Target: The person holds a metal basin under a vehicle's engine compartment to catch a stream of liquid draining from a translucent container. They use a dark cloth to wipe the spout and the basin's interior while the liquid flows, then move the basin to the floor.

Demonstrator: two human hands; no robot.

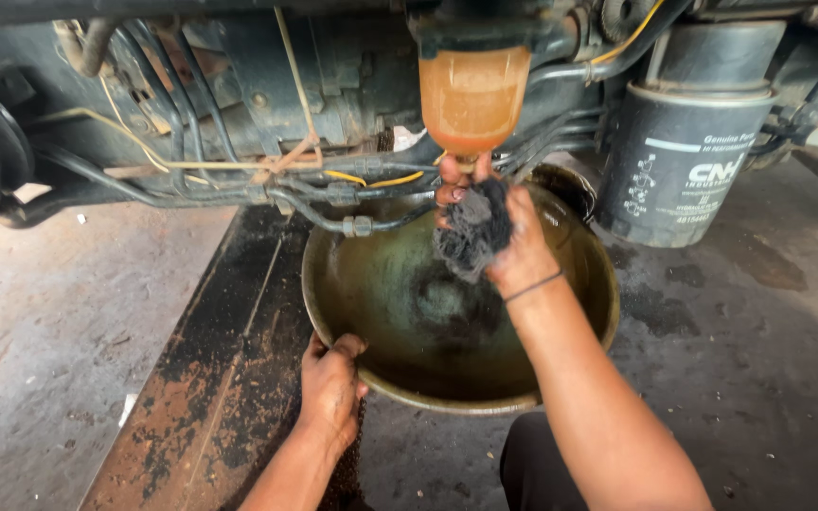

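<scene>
Right now my right hand [508, 237] clutches a dark rag [472, 232], fingertips pinching the drain at the bottom of the amber filter bowl [472, 95] under the engine. My left hand [331, 383] grips the near rim of the brass basin [579, 322], which sits on the floor directly below. A black cylindrical filter [679, 161] hangs just right.

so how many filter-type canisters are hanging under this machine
2. A clear orange bowl hangs at top centre, right above the metal basin; the right hand, holding a dark rag, touches its bottom. A black canister sits to its right. Others may be hidden.
</scene>
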